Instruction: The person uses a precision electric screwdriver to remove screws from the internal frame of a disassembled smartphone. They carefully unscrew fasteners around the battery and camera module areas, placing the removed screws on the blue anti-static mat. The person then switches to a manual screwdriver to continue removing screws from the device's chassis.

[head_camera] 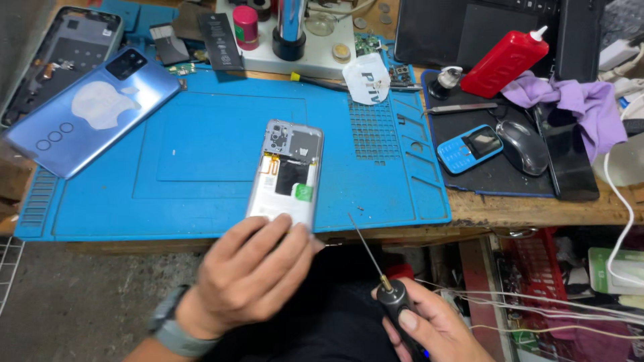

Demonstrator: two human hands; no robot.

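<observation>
Back cover [84,110] was already off, lying by the desk's left edge — left hand [251,275] gripped the opened phone [287,174] at the front edge, right hand [429,325] closed on a screwdriver [382,278]; internals looked untouched.

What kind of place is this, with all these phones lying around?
Most likely a phone repair bench: an opened phone lies on a blue work mat, a loose blue back cover beside it, and the right hand holds a fine screwdriver.

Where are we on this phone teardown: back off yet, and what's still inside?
Done: the blue back cover is off and lies at the mat's left edge. In hand: the left hand steadies the opened phone by its bottom end; the right hand holds a thin precision screwdriver, tip clear of the phone. Left: the inner shields and boards look still in place.
</observation>
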